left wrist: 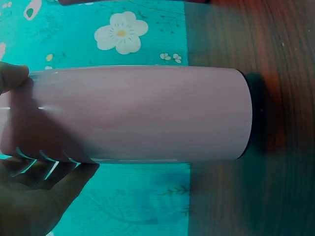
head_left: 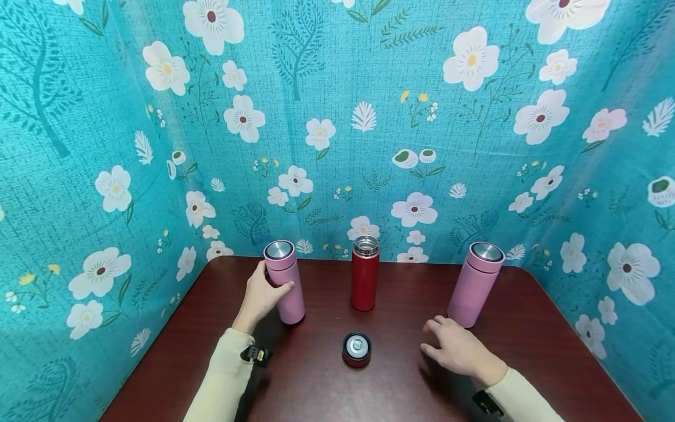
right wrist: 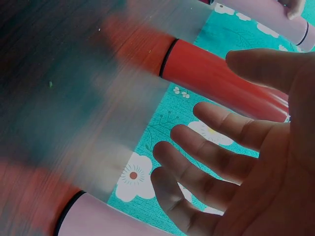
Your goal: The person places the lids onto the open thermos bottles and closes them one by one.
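At the left, my left hand [head_left: 262,298] grips the upper body of a pink thermos bottle [head_left: 291,306] with a silver-topped lid on. The thumb lies across its front and the fingers go round the far side. In the left wrist view the pink bottle [left wrist: 162,113] lies between thumb and fingers; whether its base touches the table cannot be told. My right hand [head_left: 457,347] hovers over the table with fingers spread and slightly bent, holding nothing. Just beyond it stands a second lidded pink thermos bottle [head_left: 476,287]. In the right wrist view the palm [right wrist: 275,182] is bare.
An uncapped red thermos bottle [head_left: 364,281] stands upright mid-table, its steel mouth showing. Nearer to me lies its apparent lid [head_left: 357,350], inner side up. The dark wooden table [head_left: 316,387] is bordered by a teal floral cloth [head_left: 337,146] behind and at both sides.
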Available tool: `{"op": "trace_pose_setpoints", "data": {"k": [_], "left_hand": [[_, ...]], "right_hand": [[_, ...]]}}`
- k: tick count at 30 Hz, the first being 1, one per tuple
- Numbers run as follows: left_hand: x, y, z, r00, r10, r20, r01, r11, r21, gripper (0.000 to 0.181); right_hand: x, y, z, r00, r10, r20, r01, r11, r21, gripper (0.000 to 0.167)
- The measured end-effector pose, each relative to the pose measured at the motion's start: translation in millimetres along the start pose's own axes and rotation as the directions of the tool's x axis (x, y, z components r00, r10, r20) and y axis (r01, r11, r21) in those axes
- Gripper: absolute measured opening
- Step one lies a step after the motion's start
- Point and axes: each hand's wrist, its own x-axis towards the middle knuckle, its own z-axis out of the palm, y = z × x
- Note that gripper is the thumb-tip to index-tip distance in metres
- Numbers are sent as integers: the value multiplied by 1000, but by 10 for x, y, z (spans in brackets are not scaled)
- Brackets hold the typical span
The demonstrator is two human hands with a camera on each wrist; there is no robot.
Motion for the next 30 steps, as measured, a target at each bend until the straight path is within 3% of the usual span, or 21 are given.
{"op": "trace_pose_setpoints", "data": {"k": [10,17,25,30], "left_hand": [[72,-124,35,999,-44,0,44,999,19,71],[82,-179,69,999,-49,-2,49,999,11,72],[54,-224,80,996,-86,37,88,994,-64,74],[43,-227,59,995,-70,64,75,994,-74,76]], "right_hand": [[19,9,16,997,-39,-61,39,999,1,28],[14,8,18,999,-29,-38,30,999,25,29],[16,18,26,999,-32,-23,32,999,35,29],[25,23,22,999,-38,-18,38,998,40,30]]}}
